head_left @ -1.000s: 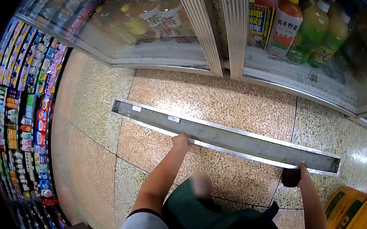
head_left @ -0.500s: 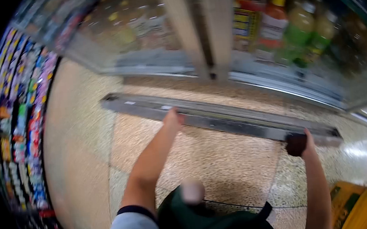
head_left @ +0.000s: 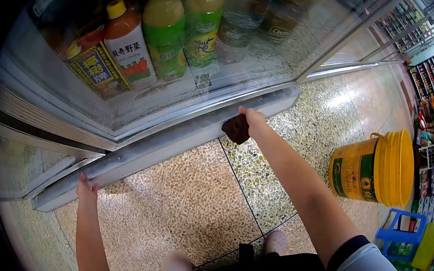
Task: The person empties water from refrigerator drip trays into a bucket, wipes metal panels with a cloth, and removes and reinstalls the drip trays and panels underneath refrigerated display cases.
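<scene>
A long grey metal panel (head_left: pixel 175 141) lies along the foot of a glass-doored drinks cooler, close against its lower frame. My left hand (head_left: pixel 86 190) is closed on the panel's near side toward its left end. Toward the right end, my right hand (head_left: pixel 253 122) is closed on the panel's upper edge and also holds a crumpled dark brown cloth (head_left: pixel 236 129). The cloth hangs against the panel's front face. My right fingertips are partly hidden behind the panel's edge.
Behind the cooler glass (head_left: pixel 271 50) stand several drink bottles and a yellow-and-black carton (head_left: pixel 97 69). A yellow bucket (head_left: pixel 355 171) lies to the right, near a blue plastic stool (head_left: pixel 403 233). Stocked shelves (head_left: pixel 433 81) line the far right. My feet are on the speckled floor (head_left: pixel 183 213).
The panel has moved from the floor in front up against the cooler's base. My view has swung right, bringing the whole bucket and the stool into sight. Both hands still hold the panel.
</scene>
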Motion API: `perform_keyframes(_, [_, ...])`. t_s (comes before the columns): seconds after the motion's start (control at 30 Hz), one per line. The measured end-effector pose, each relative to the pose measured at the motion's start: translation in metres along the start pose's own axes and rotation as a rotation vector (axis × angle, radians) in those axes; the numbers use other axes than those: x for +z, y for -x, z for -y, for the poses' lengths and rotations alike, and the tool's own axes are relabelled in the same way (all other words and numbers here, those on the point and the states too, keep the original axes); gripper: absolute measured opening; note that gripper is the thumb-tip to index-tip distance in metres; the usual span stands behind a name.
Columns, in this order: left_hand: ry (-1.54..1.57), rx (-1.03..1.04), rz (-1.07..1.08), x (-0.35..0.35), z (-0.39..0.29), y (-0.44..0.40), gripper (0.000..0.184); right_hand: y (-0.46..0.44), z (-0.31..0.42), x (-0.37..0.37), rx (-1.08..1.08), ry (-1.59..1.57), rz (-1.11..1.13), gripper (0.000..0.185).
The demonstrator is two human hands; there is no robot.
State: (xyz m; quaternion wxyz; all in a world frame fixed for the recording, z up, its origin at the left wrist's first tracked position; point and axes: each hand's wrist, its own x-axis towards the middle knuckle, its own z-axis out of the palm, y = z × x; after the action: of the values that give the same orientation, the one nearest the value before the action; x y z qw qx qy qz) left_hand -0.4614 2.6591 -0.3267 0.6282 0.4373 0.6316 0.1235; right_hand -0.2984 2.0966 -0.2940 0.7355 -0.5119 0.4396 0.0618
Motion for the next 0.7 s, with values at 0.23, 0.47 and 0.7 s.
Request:
perform_keyframes(0.23, [-0.041, 0.233, 0.114, 0.003, -0.009, -0.006, 0.03, 0.005, 0.012, 0.009, -0.13, 0.085, -0.001, 0.022])
perform_keyframes(0.47, [0.113, 0.038, -0.118, 0.006, 0.001, 0.055, 0.031, 0.043, 0.001, -0.005, -0.14, 0.029, -0.095, 0.039])
perform_keyframes(0.7, [0.132, -0.039, 0.166, -0.015, 0.003, -0.018, 0.034, -0.004, -0.009, -0.021, -0.099, 0.167, 0.084, 0.05])
